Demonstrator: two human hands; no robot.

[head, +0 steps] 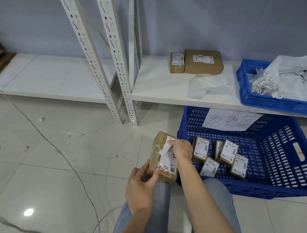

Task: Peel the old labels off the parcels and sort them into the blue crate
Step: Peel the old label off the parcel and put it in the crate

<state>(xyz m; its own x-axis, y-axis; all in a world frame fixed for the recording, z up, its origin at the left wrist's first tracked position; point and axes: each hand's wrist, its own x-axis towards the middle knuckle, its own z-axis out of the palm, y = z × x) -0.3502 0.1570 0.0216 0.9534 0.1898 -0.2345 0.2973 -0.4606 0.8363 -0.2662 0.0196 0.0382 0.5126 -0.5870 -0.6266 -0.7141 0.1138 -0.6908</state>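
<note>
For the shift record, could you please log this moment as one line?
left hand holds parcel | right hand peels label | blue crate holds parcels

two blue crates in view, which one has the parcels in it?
The large blue crate on the floor, with the handwritten paper sign; labelled brown parcels lie inside. The smaller blue crate on the shelf holds only paper scraps and plastic.

Stockroom: metal racking (92, 47), labelled parcels (203, 62), shipping crates (287, 187).
</note>
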